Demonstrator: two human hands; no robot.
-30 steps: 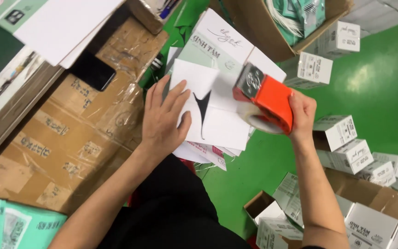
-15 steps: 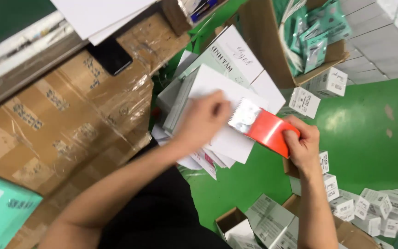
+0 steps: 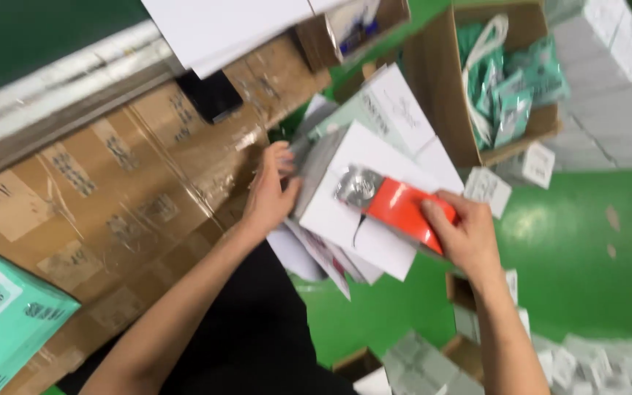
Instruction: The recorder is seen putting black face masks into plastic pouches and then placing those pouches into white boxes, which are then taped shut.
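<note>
Orange-bodied tape dispenser [image 3: 396, 208] lies between the hands, on top of the white box [image 3: 345, 212], its long axis running from the right hand toward the left. The right hand [image 3: 462, 234] is clamped on its handle end; the left hand [image 3: 268, 194] presses flat against the box's far side, fingers spread. Beyond the right hand stands an open carton [image 3: 440, 88] of teal packets; small white boxes [image 3: 488, 190] lie near it. Left of the left hand spread taped brown cartons [image 3: 111, 212], with a teal box [image 3: 5, 314] toward the left elbow.
</note>
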